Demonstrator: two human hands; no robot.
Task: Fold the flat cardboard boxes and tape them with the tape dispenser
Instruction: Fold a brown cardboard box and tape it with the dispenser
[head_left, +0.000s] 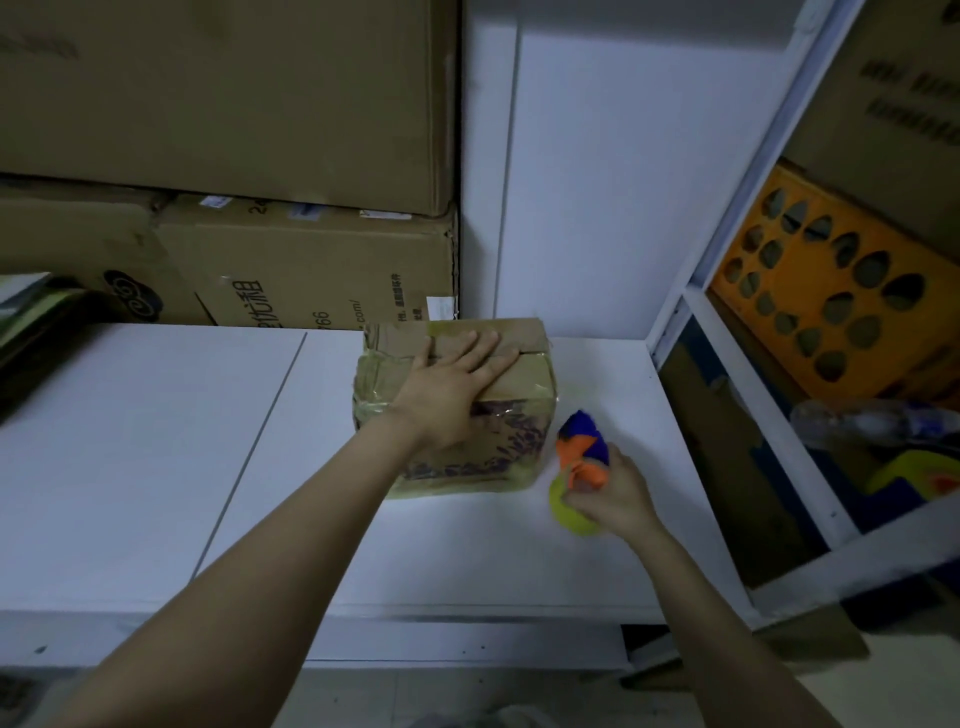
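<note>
- Nearest us, our two bare forearms come in from 6 o'clock over the white table (156, 441).
- At 4 o'clock, our right hand (621, 501) has its fingers curled tight around the tape dispenser (582, 447), orange and blue, with a yellow-green roll (569, 512) at its near end. The dispenser sits just right of the box.
- At the centre, our left hand (457, 382) lies flat, fingers straight and spread, pressing on top of the small cardboard box (493, 452). The box stands on the table, its top flaps closed along a seam, with glossy tape over its left side and front. We cannot see what it holds.
- At 3 o'clock, a white shelf rack (670, 332) holds an orange crate (831, 275) with oval holes, its contents unclear. A clear bottle (872, 421) lies below it.
- At 10 to 12 o'clock, large closed cartons (311, 265) are stacked against the wall.
</note>
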